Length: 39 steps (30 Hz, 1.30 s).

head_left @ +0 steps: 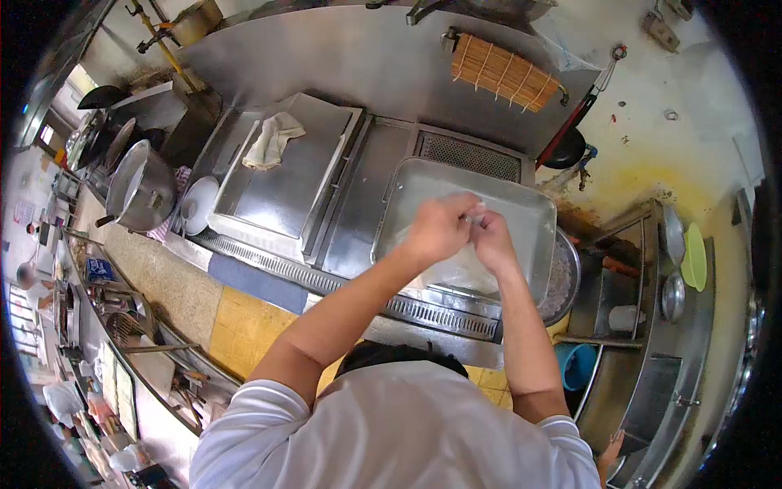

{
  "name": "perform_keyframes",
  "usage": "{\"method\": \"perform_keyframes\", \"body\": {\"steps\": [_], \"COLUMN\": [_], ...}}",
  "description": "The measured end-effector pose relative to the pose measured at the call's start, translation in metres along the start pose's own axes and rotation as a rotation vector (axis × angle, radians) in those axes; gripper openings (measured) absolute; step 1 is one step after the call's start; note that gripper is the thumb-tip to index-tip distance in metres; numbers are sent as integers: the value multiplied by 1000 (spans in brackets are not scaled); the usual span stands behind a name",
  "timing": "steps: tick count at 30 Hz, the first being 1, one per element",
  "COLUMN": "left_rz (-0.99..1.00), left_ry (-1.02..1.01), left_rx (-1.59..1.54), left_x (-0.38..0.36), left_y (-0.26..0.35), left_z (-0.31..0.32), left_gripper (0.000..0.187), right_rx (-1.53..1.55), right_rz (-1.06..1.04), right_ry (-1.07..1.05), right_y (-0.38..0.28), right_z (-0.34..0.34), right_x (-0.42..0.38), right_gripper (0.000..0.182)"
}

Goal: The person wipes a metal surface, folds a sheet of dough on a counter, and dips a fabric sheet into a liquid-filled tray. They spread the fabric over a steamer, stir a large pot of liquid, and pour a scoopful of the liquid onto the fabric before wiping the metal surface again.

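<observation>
My left hand (440, 231) and my right hand (494, 243) meet over a large rectangular metal tray (533, 213), fingertips pressed together. Both are closed on a thin, whitish bit that looks like the gathered top of a clear plastic bag (460, 273). The bag's pale, see-through body hangs below the hands and overlaps the tray's floor in this view. My fingers hide most of the gripped part. The tray rests on the metal counter, its near right corner over a round metal basin (568, 281).
Left of the tray is a flat metal lid (285, 196) with a folded cloth (274, 140) on it. A big pot (142, 189) and a round lid (198, 205) stand farther left. A bamboo mat (505, 72) hangs behind. Right are a metal rack (603, 338) and blue bucket (580, 367).
</observation>
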<state>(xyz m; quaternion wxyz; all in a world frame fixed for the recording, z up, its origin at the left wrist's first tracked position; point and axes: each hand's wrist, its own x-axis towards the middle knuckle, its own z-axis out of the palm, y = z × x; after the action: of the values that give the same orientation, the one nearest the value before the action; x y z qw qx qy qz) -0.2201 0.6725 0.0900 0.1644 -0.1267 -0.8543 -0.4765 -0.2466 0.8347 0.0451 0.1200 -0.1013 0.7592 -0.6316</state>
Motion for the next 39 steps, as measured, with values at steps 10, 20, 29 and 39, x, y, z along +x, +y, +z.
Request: {"method": "perform_keyframes", "body": {"steps": [10,20,29,39], "left_rz": [-1,-159,-278,5], "left_ry": [250,277,-668,-49], "left_rx": [18,77,590,-68], "left_x": [-22,-4,-101,-5], "left_y": [-44,-29,-155,1], "left_z": [-36,-92,40,1], "left_gripper": [27,19,33,16], "right_rx": [-549,-662,-1136,-12], "right_rz": [-122,-6,-10,-61], "right_ry": [85,94,-39,37], "right_y": [72,98,160,-7], "right_z": [-59,-55,-44,1], "right_x": [-8,-8,-32,-11], "right_gripper": [23,22,19,15]}}
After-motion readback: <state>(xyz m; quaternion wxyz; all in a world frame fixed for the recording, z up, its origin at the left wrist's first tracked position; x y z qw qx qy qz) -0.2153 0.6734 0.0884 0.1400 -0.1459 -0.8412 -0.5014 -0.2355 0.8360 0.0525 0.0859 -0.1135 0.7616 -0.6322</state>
